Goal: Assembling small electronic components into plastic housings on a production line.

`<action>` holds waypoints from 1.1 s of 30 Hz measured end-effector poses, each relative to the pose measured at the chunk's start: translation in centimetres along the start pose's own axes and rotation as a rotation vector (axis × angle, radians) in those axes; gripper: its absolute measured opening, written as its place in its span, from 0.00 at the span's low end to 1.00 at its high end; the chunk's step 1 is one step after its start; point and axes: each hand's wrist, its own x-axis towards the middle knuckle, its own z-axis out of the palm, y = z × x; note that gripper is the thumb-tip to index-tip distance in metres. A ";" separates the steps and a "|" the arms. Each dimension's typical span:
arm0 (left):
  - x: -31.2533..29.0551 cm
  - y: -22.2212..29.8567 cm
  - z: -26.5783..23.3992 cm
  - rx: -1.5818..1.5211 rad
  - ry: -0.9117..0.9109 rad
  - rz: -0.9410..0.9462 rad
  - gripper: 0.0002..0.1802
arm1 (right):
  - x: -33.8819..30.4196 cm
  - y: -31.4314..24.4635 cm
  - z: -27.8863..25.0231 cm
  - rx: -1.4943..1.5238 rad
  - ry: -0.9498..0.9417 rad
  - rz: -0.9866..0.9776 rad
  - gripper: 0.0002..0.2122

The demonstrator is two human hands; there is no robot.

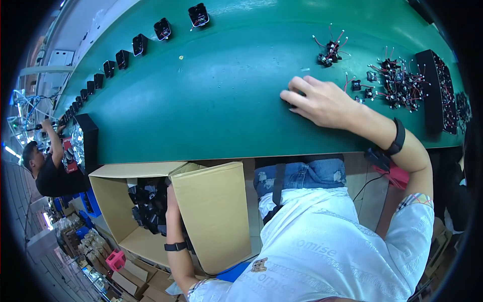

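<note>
My left hand (171, 195) reaches into an open cardboard box (113, 209) below the table edge. Black plastic housings (149, 206) lie heaped in the box beside it. The box flap and the hand's own angle hide its fingers. Over the green table (201, 110), my right hand (318, 103) is closed, fingers curled toward the thumb. Something dark shows between its fingertips, too covered to name. Right of that hand lie a few small black parts with red and black wires (356, 85), and farther off a small wired cluster (330, 53).
A large pile of wired parts (402, 83) lies against a black bin (432, 95) at the right. Black housings (162, 29) stand in a curved row along the far left edge. A person (58, 168) works at the left end, beside another black bin (88, 136).
</note>
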 end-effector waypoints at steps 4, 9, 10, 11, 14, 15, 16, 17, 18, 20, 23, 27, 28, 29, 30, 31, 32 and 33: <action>0.4 -0.1 -0.4 -0.039 0.020 -0.025 0.14 | 2.8 1.9 -0.9 0.212 0.044 -0.069 0.13; -1.7 3.4 -1.9 0.183 0.090 -0.145 0.13 | 7.9 2.3 -3.0 0.342 -0.021 -0.030 0.10; -2.0 6.3 -2.2 0.172 0.173 -0.130 0.13 | 8.4 3.3 -2.4 0.349 0.022 -0.099 0.09; -1.2 8.3 -2.1 0.151 0.242 -0.097 0.15 | 8.1 3.9 -2.3 0.342 0.061 -0.148 0.09; -3.9 6.0 -4.1 -0.035 0.383 -0.010 0.19 | 9.7 2.6 -3.2 0.344 0.011 -0.137 0.11; -4.3 7.7 -5.0 -0.169 0.419 -0.061 0.21 | 9.9 2.6 -3.2 0.311 0.010 -0.117 0.10; -4.7 7.4 -6.1 -0.330 0.416 -0.164 0.24 | 9.8 2.7 -3.0 0.310 0.011 -0.121 0.10; -5.0 10.1 -7.4 -0.472 0.426 -0.231 0.24 | 9.8 3.0 -2.4 0.317 0.000 -0.075 0.10; -5.5 11.4 -8.5 -0.565 0.466 -0.185 0.25 | 9.8 3.2 -2.2 0.324 -0.009 -0.031 0.09; -6.0 13.6 -10.4 -0.772 0.512 -0.012 0.27 | 9.8 3.7 -2.5 0.275 -0.040 -0.006 0.09; -4.8 17.0 -12.5 -0.871 0.513 0.224 0.28 | 9.3 3.2 -3.9 0.254 -0.039 0.015 0.08; -0.2 24.4 -12.0 -1.103 0.163 0.388 0.25 | 8.5 3.6 -3.8 0.297 0.135 -0.014 0.09; 1.4 26.2 -11.2 -1.101 0.083 0.415 0.24 | 8.3 3.5 -3.8 0.285 0.133 -0.020 0.09; 3.1 28.2 -10.2 -1.096 0.001 0.442 0.23 | 8.0 3.4 -3.8 0.390 0.166 0.044 0.10; 4.3 30.5 -9.5 -1.027 -0.040 0.429 0.22 | 7.8 3.3 -3.9 0.497 0.199 0.102 0.12; 5.2 32.3 -8.9 -0.955 -0.074 0.413 0.21 | 7.7 3.3 -3.8 0.489 0.198 0.087 0.12; 6.5 33.6 -8.0 -0.941 -0.107 0.413 0.20 | 7.6 3.6 -3.6 0.402 0.165 0.060 0.14; 7.7 35.0 -7.1 -0.928 -0.148 0.416 0.19 | 7.2 4.0 -3.6 0.311 0.132 0.043 0.15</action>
